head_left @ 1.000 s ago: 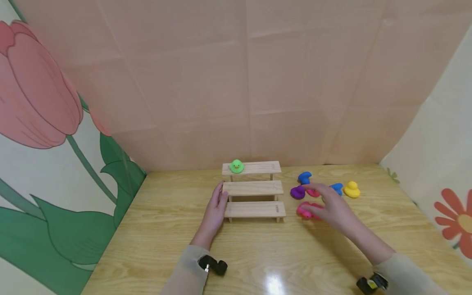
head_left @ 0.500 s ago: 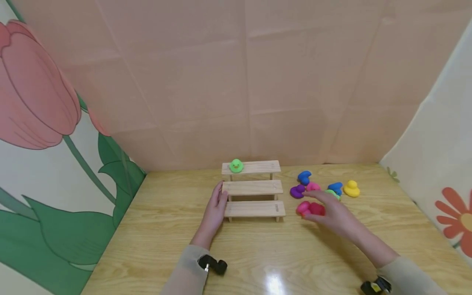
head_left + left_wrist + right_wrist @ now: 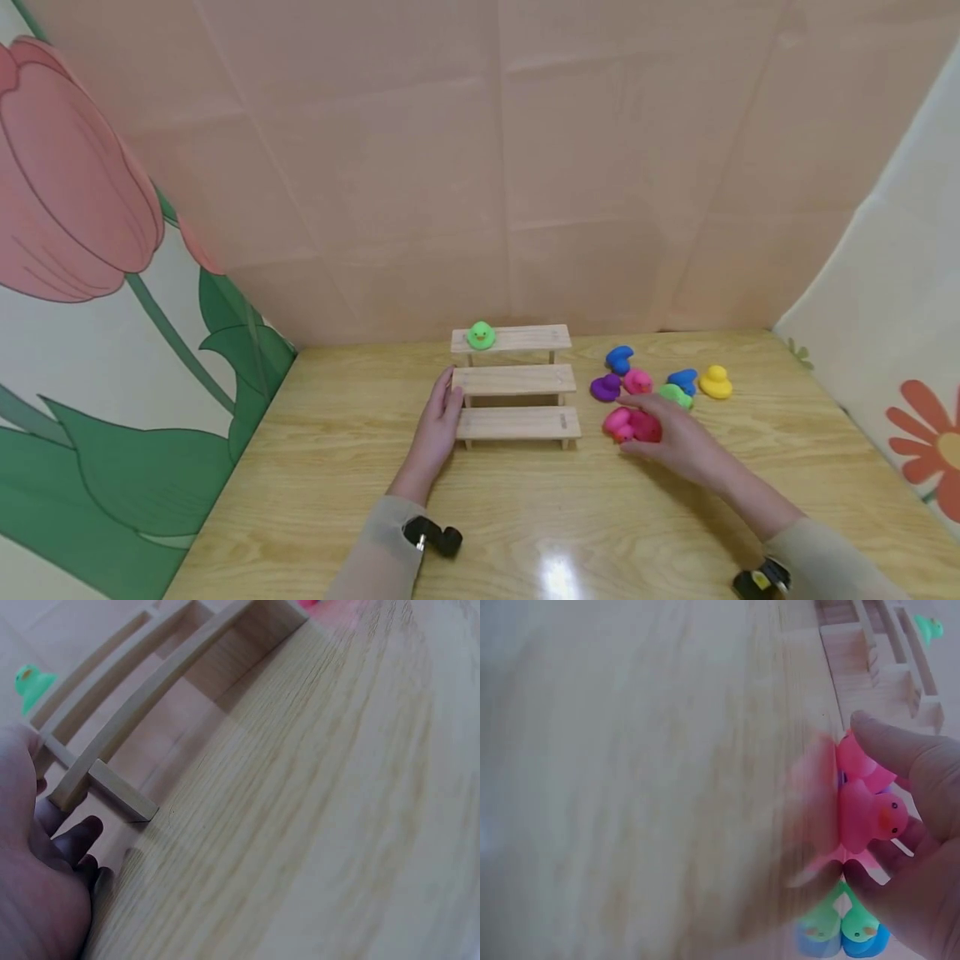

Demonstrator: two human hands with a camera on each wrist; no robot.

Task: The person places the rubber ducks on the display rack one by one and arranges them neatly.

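Note:
In the head view, my left hand (image 3: 437, 412) grips the left end of a three-step wooden stand (image 3: 515, 381), thumb at the front. The left wrist view shows its fingers curled around the stand's end. A green rubber duck (image 3: 481, 336) sits at the left of the top step. My right hand (image 3: 678, 437) hovers by two touching rubber ducks, a pink one (image 3: 618, 422) and a deeper pink one (image 3: 646, 427). Thumb and forefinger stand on either side of the pair, spread apart. The right wrist view shows the deeper pink duck (image 3: 871, 816) in front of the palm.
Behind the right hand lie more rubber ducks: purple (image 3: 606, 387), pink (image 3: 637, 382), blue (image 3: 619, 360), another blue (image 3: 682, 382), green (image 3: 677, 395) and yellow (image 3: 716, 382). A pink-brown sheet (image 3: 495, 167) hangs behind the wooden table (image 3: 337, 467).
My right hand has shifted slightly toward the front, uncovering the green duck behind it, and its thumb and forefinger have drawn a little closer together. My left hand and the stand have stayed put.

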